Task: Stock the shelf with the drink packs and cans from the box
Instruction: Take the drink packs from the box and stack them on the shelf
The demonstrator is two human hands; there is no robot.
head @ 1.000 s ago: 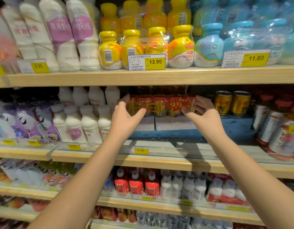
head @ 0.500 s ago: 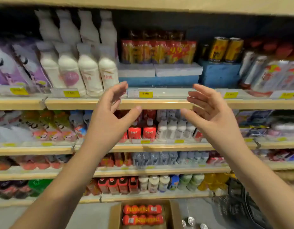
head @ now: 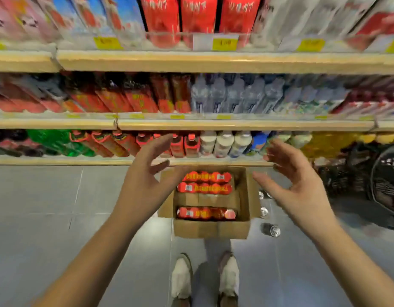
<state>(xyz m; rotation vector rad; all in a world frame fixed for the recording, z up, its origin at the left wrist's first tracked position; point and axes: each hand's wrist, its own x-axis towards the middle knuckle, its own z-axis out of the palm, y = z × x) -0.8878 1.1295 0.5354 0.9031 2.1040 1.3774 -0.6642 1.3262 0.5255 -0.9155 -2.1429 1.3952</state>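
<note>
The left hand [head: 145, 182] is held open, fingers spread, and nothing is gripped in it. The right hand [head: 295, 187] is open too and empty. Both are held in the air over the box [head: 210, 229], one on each side, palms turned in.

The box is on the floor, in front of the bottom shelf [head: 80, 161]. Three packs are seen in it. Two packs [head: 206, 182] lie side by side at the far end, and one pack [head: 206, 213] lies alone at the near end. Bare card is seen between them.

Each pack looks like a row of small red bottles wrapped tight in shiny film. It is judged to be a bit heavy and fairly stiff. The film may be slippery, and the row may sag in the middle. So a pack is best taken by its two short ends, one hand on each.

A few cans [head: 271, 229] are seen on the floor just right of the box. They are hard and smooth and can roll, so each is best gripped round its side.
</note>
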